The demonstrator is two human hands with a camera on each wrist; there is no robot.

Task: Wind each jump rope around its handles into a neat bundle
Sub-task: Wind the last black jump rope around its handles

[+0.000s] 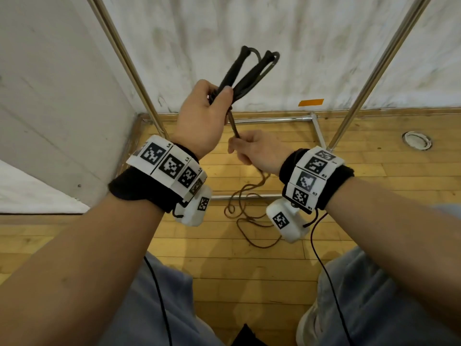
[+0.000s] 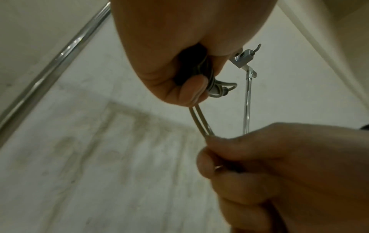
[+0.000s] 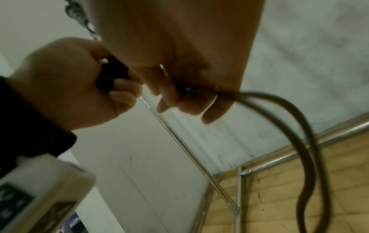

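Observation:
My left hand (image 1: 209, 113) grips the two black handles (image 1: 239, 73) of a jump rope, held together and pointing up and away. A doubled strand of the brown rope (image 1: 233, 126) runs down from that fist into my right hand (image 1: 249, 148), which pinches it just below. In the left wrist view the two strands (image 2: 199, 121) stretch taut between the left hand's fingers (image 2: 191, 91) and the right hand (image 2: 259, 157). In the right wrist view the rope (image 3: 299, 126) loops down from the right hand's fingers (image 3: 189, 97). The rope's slack (image 1: 247, 213) lies in loose coils on the floor.
A chrome tube frame (image 1: 274, 119) stands on the wooden floor (image 1: 224, 283), with slanting poles at left (image 1: 119, 51) and right (image 1: 389, 56). White walls close the corner behind. A round floor fitting (image 1: 417, 140) sits at right. My legs are at the bottom.

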